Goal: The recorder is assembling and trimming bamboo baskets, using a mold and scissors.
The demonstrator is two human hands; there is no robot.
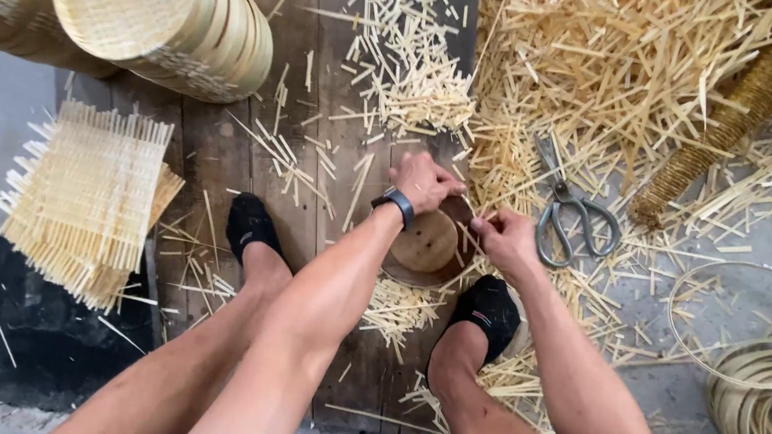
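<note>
Round wooden block [427,243] just under both hands, left hand [423,182], right hand [505,239].

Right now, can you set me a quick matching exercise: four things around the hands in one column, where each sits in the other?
Things:
1. scissors
2. stack of round woven trays
3. pile of square woven mats
4. coiled bamboo hoops

Places:
A. lower right corner, on the grey floor
B. upper left, lying on its side
C. just right of the right hand, on the strips
D. far left, beside the dark planks

Pairs: 1-C, 2-B, 3-D, 4-A
</note>
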